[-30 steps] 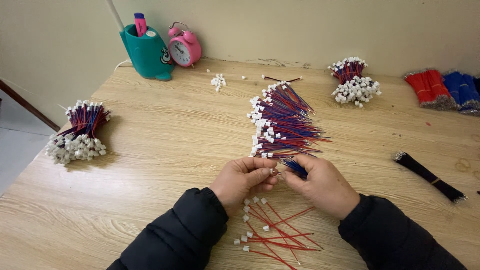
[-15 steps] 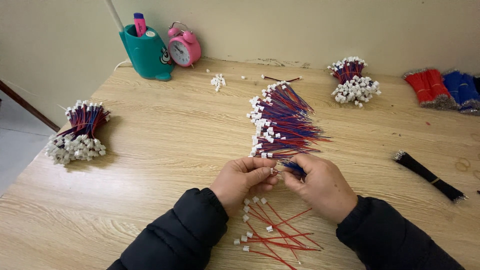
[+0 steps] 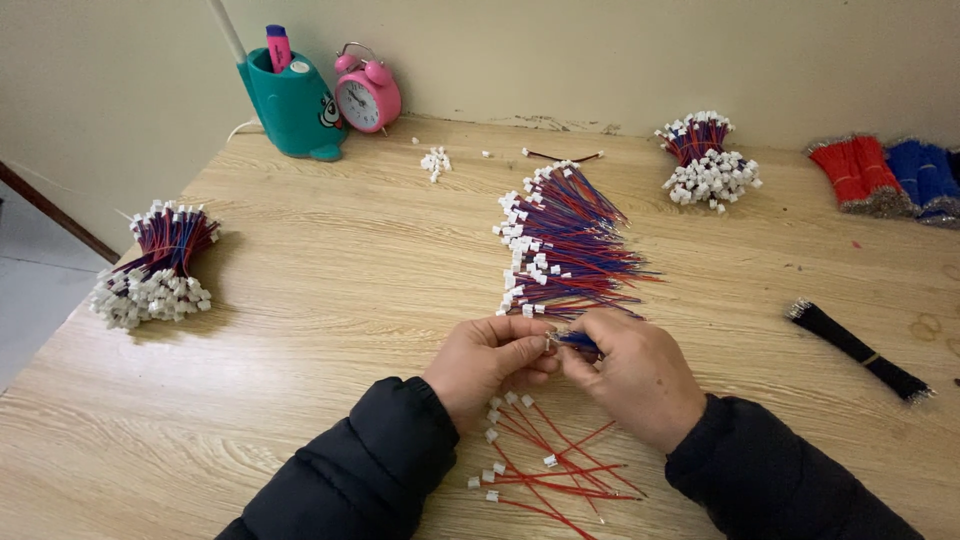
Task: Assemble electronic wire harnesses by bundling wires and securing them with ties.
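My left hand [image 3: 490, 360] and my right hand [image 3: 632, 372] meet fingertip to fingertip over the wooden table [image 3: 330, 300]. Between them they pinch a short blue wire [image 3: 578, 341], with a small white connector at the left fingertips. Just beyond the hands lies a long pile of red and blue wires with white connectors [image 3: 560, 245]. Under my wrists lie several loose red wires with white connectors [image 3: 545, 460]. Both sleeves are black and padded.
A bound bundle of wires with connectors [image 3: 155, 270] lies at the left edge, another bundle [image 3: 708, 160] at the back right. Red and blue wire bunches [image 3: 880, 175] sit far right, a black wire bundle [image 3: 860, 350] to the right. A teal pen holder [image 3: 292, 100] and pink alarm clock [image 3: 367, 95] stand by the wall.
My hands have stayed in place; the fingers shifted slightly on the blue wire and connector. Nothing else on the table moved.
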